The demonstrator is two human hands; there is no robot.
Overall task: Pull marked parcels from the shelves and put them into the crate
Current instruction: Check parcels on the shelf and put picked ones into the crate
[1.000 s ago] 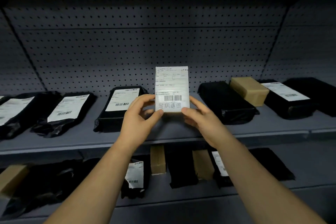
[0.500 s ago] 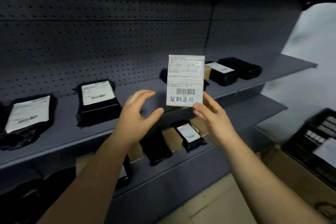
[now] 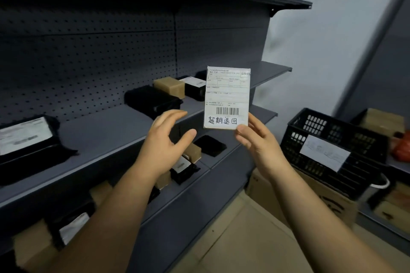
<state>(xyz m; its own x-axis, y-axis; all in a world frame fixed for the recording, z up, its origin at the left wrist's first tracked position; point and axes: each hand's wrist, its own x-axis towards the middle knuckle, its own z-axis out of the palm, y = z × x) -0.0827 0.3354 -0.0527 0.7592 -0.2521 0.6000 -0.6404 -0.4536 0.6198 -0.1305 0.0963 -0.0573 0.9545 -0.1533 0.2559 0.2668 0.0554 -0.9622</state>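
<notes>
While the right hand [image 3: 258, 139] pinches the parcel [image 3: 227, 93], the crate label [image 3: 325, 153] seems blurred.

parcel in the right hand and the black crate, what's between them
Head view: bare stretch between parcel and crate, only shelf ends and pale wall behind.
</notes>
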